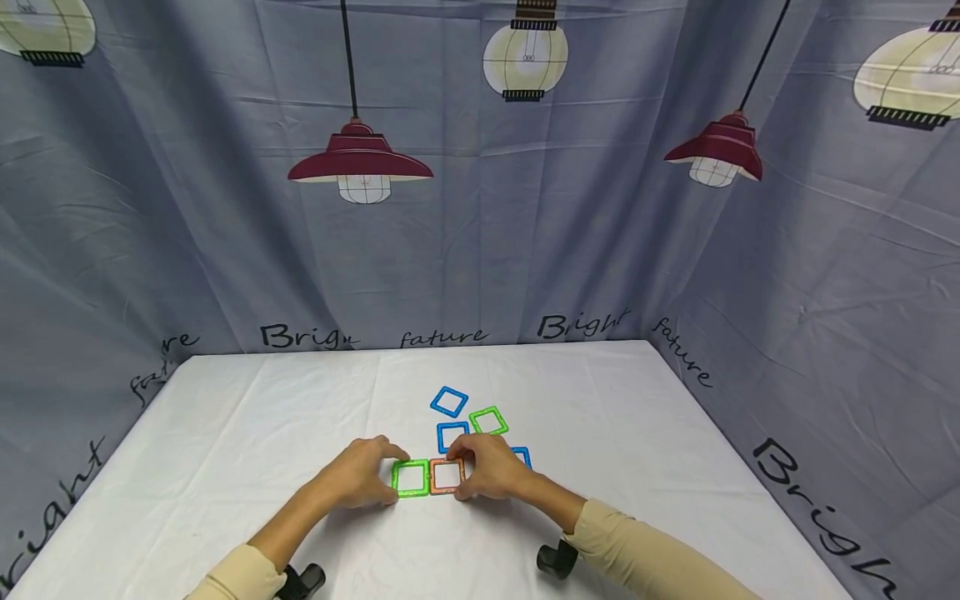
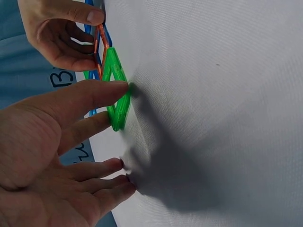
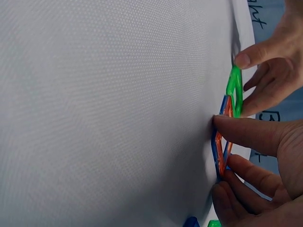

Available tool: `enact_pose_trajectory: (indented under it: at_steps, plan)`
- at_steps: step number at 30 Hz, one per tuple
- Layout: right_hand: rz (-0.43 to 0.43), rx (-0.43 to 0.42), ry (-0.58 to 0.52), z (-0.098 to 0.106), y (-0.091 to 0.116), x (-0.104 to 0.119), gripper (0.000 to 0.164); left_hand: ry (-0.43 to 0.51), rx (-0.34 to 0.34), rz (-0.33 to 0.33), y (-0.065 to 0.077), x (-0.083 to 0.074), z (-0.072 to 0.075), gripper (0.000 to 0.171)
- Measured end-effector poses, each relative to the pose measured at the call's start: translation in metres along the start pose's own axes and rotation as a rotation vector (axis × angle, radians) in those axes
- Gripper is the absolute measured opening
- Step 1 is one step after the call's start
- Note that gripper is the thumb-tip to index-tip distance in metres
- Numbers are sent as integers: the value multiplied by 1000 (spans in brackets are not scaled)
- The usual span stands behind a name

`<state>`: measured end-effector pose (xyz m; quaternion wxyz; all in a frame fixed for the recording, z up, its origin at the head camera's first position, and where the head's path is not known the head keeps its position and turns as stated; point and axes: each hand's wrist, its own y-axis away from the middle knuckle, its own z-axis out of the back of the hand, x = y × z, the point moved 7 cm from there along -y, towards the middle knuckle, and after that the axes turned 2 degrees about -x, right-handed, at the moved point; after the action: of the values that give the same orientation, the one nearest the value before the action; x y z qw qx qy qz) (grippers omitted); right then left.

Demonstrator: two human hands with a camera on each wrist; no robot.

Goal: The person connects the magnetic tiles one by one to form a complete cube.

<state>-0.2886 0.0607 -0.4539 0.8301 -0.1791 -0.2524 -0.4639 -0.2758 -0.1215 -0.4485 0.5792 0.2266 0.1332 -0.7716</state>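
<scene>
My left hand pinches a green square magnetic tile frame between thumb and index finger, at its far and near edges. The other left fingers spread beside it in the left wrist view. Directly to its right, an orange square tile frame meets the green one edge to edge. My right hand holds the orange frame between thumb and fingers. In the right wrist view, a blue tile edge shows against the underside of the orange frame. Both tiles are at or close to the tabletop.
Beyond the hands lie a blue square frame, another blue one turned at an angle, and a green one. A third blue frame is partly hidden behind the right hand. White cloth covers the table; printed curtains stand behind.
</scene>
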Motion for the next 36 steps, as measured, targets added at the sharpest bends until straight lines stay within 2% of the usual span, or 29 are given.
enact_pose_trajectory:
  at_steps: [6, 15, 21, 25, 29, 36]
  plan:
    - [-25, 23, -21, -1, -1, -3, 45, 3, 10, 1, 1, 1, -1, 51]
    - [-44, 74, -79, 1, -2, -9, 45, 6, -23, -9, 3, 1, 0, 49]
    - [-50, 72, -104, 1, -2, -10, 44, 13, -1, 6, 2, 3, 2, 47]
    - [-45, 65, -93, 1, -3, -8, 44, 54, 2, -40, 0, -1, 8, 45]
    - [-36, 65, -100, 0, -3, -6, 45, 136, 13, -98, -2, -8, 15, 45]
    - [-38, 60, -73, -3, -5, -4, 45, 254, 42, -63, -5, -12, 17, 50]
